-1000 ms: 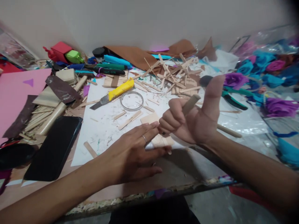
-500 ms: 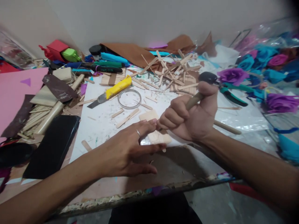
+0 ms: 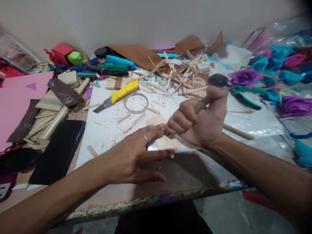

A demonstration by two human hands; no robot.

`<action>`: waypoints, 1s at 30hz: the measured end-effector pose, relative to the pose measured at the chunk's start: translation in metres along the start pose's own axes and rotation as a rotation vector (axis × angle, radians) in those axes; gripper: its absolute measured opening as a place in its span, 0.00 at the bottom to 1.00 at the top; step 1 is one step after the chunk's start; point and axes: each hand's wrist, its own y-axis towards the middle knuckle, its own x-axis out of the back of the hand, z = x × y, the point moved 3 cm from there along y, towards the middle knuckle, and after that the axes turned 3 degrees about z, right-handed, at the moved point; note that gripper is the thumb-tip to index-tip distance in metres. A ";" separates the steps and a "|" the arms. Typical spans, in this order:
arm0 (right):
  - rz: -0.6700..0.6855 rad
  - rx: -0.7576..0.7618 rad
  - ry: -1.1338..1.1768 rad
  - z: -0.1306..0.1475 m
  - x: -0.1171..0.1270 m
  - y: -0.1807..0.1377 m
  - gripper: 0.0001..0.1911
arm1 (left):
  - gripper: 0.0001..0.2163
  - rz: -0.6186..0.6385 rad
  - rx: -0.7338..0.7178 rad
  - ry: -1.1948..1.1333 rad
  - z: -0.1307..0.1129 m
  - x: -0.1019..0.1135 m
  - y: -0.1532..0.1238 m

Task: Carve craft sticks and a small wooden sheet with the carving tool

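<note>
My left hand (image 3: 136,156) lies with its fingers stretched out over a small flat piece of pale wood (image 3: 168,141) on a white sheet. Its index fingertip presses on the wood, close to my right hand's fingers. My right hand (image 3: 198,122) is wrapped round a slim wooden-handled tool (image 3: 201,104), thumb uppermost. The tool slants down toward the wood piece, and its lower tip is hidden by the fingers. A dark rounded knob (image 3: 218,80) shows just beyond my thumb; I cannot tell whether it belongs to the tool.
A yellow-handled cutter (image 3: 124,91), a tape ring (image 3: 136,103) and loose craft sticks (image 3: 179,73) lie ahead. On the left are a black phone (image 3: 57,152) and wood scraps. Green-handled pliers (image 3: 247,97), a wooden rod (image 3: 239,132) and paper flowers (image 3: 246,78) are at right.
The whole scene has shifted slightly rightward as the camera moved. Both hands keep nearly the same pose over the wood piece.
</note>
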 end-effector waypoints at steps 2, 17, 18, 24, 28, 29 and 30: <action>0.002 0.006 0.000 0.000 0.000 0.000 0.38 | 0.25 -0.010 -0.010 -0.011 0.000 -0.001 0.000; 0.010 -0.043 -0.028 0.001 -0.006 0.002 0.38 | 0.27 -0.020 -0.016 -0.031 0.001 -0.002 0.001; 0.003 -0.060 -0.037 0.001 -0.006 0.001 0.38 | 0.27 -0.020 -0.017 -0.036 0.001 -0.002 0.001; -0.013 -0.095 -0.029 0.001 0.000 -0.001 0.38 | 0.27 -0.010 -0.010 -0.010 0.002 -0.003 0.000; 0.032 -0.043 0.005 0.001 0.003 -0.002 0.38 | 0.26 -0.024 -0.009 0.003 0.001 -0.002 0.000; 0.030 -0.045 0.004 0.001 0.003 -0.003 0.38 | 0.26 -0.028 -0.010 -0.003 0.001 -0.002 0.000; 0.023 -0.056 -0.004 0.001 0.003 -0.004 0.38 | 0.26 -0.029 -0.009 -0.010 0.001 -0.001 0.000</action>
